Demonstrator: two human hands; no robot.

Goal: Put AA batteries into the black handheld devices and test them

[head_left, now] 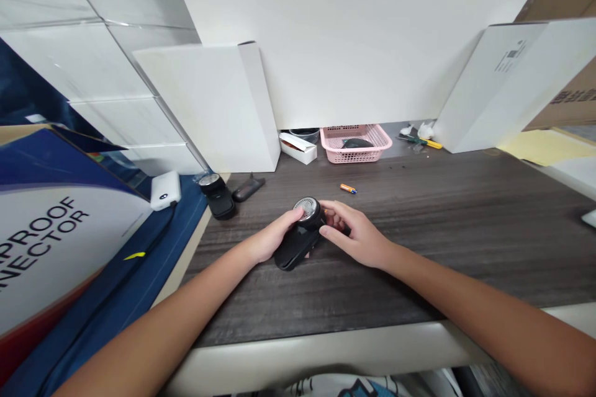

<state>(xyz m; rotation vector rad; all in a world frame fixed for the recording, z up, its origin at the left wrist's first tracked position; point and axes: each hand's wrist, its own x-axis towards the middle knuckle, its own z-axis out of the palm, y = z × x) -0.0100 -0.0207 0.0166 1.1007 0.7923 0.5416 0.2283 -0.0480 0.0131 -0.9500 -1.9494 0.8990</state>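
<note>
A black fabric shaver [298, 242] with a round, perforated metal head is held over the dark wood-grain table [395, 298]. My left hand [274, 237] wraps its left side, the thumb lying against the rim of the metal head. From the right, my right hand [351, 232] grips the head end between thumb and forefinger, its other fingers curled behind. The shaver's underside is hidden. To the left stands a second, similar black shaver [218, 198], beside a small dark piece [249, 188]. Beyond my hands lies a small orange-and-blue cylinder [348, 188], like a battery.
At the back are a pink basket [328, 152] with a dark object inside, a small white box [298, 147], and a yellow-handled tool [433, 144]. Large white boxes [214, 111] stand around the table. A white power bank [165, 191] with a cable lies left, on blue cloth.
</note>
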